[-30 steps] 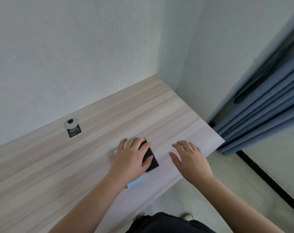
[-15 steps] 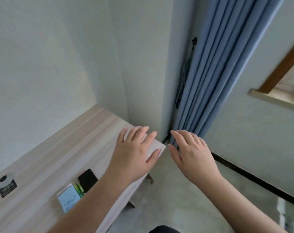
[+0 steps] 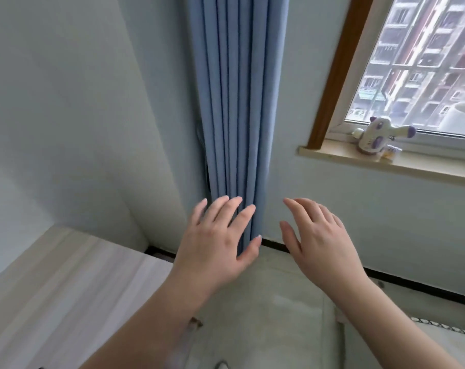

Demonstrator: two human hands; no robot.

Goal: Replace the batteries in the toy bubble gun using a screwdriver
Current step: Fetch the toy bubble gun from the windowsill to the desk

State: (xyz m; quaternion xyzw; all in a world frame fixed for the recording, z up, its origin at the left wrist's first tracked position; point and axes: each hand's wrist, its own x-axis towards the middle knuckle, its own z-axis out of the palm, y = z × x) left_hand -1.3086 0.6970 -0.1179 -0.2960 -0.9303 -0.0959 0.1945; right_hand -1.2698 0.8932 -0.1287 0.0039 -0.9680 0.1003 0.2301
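A white and purple toy bubble gun (image 3: 377,138) lies on the windowsill (image 3: 346,159) at the upper right, its nozzle pointing right. My left hand (image 3: 216,241) floats in the middle of the view with fingers spread and nothing in it. My right hand (image 3: 322,239) is beside it, also spread and empty. Both hands are well below and to the left of the toy. No screwdriver and no batteries are in view.
The end of a light wooden table (image 3: 66,283) fills the lower left. A blue curtain (image 3: 236,115) hangs in the corner behind my left hand. The window (image 3: 423,59) is at the upper right, and pale floor (image 3: 266,310) lies below my hands.
The view has swung right, from the table to the curtain and window. My left hand left the dark case and blue box on the table; both hands now hover in the air.
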